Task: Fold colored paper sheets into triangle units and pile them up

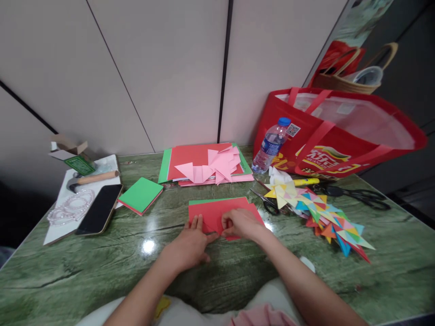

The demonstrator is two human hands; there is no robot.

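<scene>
Red paper (209,209) lies in front of me with a strip of green paper (200,202) showing behind its far edge. My left hand (190,244) rests at its near left edge, fingers stretched out and pressing on the sheet. Curled fingers of my right hand (239,224) pinch the red paper near the middle of its near edge; the fingertips are partly hidden. A square stack of green and red paper (141,194) sits to the left. Beyond the red paper, folded pink paper pieces (224,163) lie on a pile of coloured sheets (190,156).
Left are a phone (100,210), a hammer (95,179) and a small box (76,158). Right are small scissors (270,206), folded colourful paper pieces (326,213), large black scissors (363,195), a water bottle (270,147) and a red bag (319,136). A wall closes the back.
</scene>
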